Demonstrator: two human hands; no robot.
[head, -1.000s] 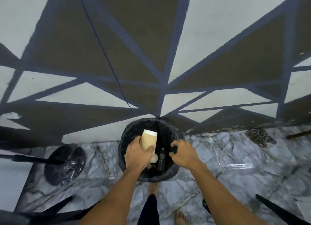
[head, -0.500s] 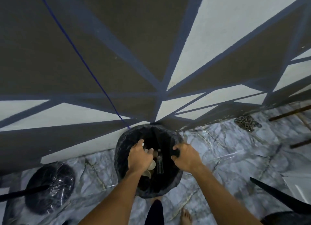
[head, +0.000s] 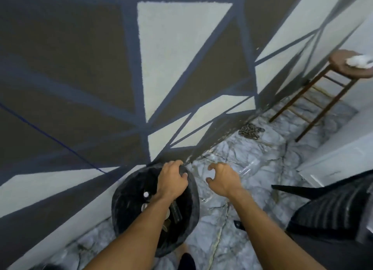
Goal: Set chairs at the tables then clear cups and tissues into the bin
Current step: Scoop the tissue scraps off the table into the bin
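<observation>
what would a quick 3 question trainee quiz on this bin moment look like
1. True or false: the right hand holds a cup.
2. Where does the left hand rest? A) on the rim of the bin B) on the stool C) on the chair
3. What white thing lies on the stool?

Key: 1 false, it is empty with fingers curled. 2 A. 3 what looks like a crumpled tissue.
</observation>
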